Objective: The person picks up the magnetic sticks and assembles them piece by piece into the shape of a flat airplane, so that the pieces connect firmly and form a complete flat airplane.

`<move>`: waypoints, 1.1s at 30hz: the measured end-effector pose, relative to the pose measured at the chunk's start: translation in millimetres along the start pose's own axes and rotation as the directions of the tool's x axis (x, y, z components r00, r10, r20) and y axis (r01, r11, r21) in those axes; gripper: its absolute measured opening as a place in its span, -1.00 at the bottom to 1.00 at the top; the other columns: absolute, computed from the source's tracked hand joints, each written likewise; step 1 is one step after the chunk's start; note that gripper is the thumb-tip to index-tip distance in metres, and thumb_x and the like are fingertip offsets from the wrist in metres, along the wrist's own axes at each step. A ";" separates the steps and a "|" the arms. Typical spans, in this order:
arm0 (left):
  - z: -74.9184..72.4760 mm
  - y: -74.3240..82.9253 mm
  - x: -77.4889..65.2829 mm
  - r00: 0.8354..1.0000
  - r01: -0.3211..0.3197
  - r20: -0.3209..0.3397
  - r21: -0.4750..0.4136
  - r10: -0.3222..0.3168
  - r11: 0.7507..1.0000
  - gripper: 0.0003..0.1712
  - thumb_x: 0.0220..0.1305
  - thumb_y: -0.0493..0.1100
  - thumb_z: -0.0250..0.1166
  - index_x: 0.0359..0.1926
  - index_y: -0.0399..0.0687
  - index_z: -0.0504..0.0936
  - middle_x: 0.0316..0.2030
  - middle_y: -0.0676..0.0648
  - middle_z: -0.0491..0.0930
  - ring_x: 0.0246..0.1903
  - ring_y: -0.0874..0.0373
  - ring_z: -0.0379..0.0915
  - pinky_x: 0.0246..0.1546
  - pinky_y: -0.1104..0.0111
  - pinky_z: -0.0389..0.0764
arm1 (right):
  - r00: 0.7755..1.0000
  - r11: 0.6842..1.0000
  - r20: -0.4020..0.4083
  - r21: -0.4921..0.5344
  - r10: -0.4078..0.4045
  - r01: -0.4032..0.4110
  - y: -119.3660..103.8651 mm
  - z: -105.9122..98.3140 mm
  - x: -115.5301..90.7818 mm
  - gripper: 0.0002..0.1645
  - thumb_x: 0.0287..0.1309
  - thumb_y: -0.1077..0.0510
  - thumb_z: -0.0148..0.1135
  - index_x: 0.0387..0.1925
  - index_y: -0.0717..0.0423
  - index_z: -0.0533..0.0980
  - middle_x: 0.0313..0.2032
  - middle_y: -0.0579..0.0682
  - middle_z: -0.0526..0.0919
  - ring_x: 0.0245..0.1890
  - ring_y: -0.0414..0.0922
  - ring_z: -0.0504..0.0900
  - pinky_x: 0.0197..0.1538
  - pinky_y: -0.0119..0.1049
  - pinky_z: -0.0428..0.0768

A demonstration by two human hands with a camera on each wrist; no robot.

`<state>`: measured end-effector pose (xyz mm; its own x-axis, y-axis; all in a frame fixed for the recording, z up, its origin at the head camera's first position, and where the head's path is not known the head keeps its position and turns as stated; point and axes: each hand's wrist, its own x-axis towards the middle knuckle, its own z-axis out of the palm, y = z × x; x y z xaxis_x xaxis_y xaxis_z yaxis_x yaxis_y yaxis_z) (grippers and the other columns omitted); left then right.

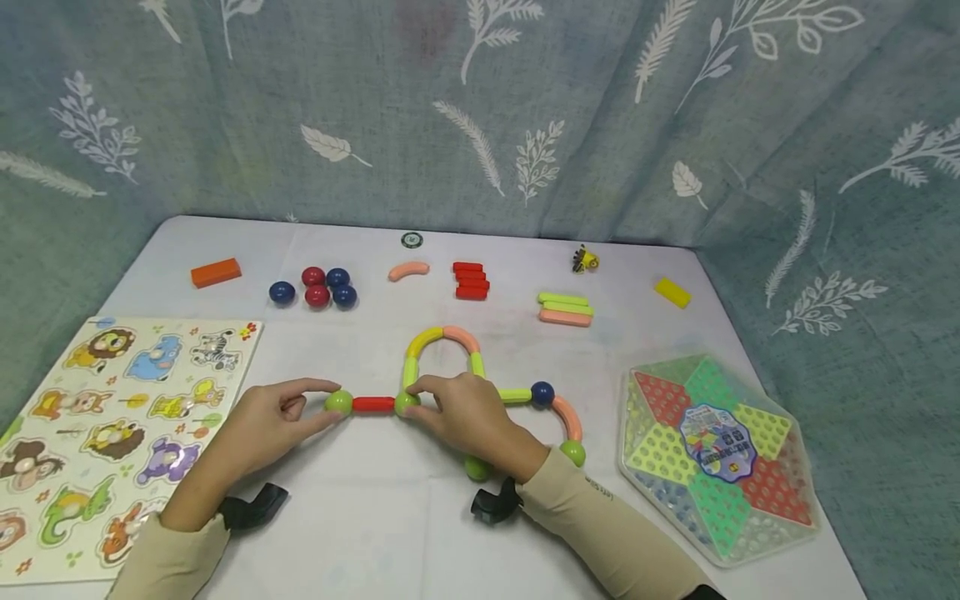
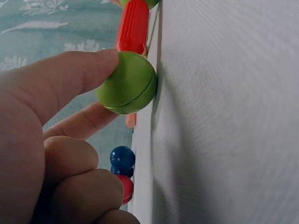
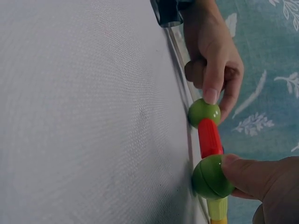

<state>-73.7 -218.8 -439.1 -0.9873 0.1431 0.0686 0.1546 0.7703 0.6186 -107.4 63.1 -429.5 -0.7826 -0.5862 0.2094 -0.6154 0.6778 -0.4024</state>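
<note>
My left hand point(image 1: 273, 421) pinches a green ball point(image 2: 128, 84) between thumb and index finger. A red rod point(image 1: 373, 404) joins that ball to a second green ball point(image 3: 212, 177), which my right hand point(image 1: 472, 412) pinches. From the second ball a loop of yellow-green rods, a yellow curved piece point(image 1: 423, 342) and a pink curved piece point(image 1: 462, 337) rises toward the back. Right of my right hand, a yellow-green rod point(image 1: 515, 396) meets a dark blue ball point(image 1: 542, 394), then a pink curve point(image 1: 568, 417) ending at a green ball point(image 1: 573, 452). My right hand hides the middle of the figure.
Loose blue and red balls point(image 1: 317, 296), red rods point(image 1: 470, 282), yellow-green and pink rods point(image 1: 566, 308) and a pink curve point(image 1: 408, 270) lie farther back. An animal puzzle board point(image 1: 135, 408) lies left, a clear hexagonal box point(image 1: 716, 458) right. An orange block point(image 1: 216, 272) sits back left.
</note>
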 end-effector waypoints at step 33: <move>3.4 61.7 258.0 0.968 -0.049 0.249 0.345 -0.041 0.937 -0.46 0.10 0.19 0.32 -0.01 -0.06 0.63 -0.28 -0.13 0.60 -0.29 -0.01 0.38 -0.38 0.18 0.42 | 1.000 1.000 -0.001 -0.006 -0.020 0.020 6.5 -0.8 -0.2 -0.62 0.08 -0.24 0.24 -0.09 -0.25 0.59 -0.80 -0.33 0.29 -0.78 -0.34 0.20 -0.68 -0.47 0.14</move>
<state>-318.7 -132.2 -385.9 -0.9529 0.2614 -0.1538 0.2055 0.9294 0.3064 -111.3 68.0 -431.5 -0.7702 -0.5993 0.2182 -0.6315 0.6688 -0.3924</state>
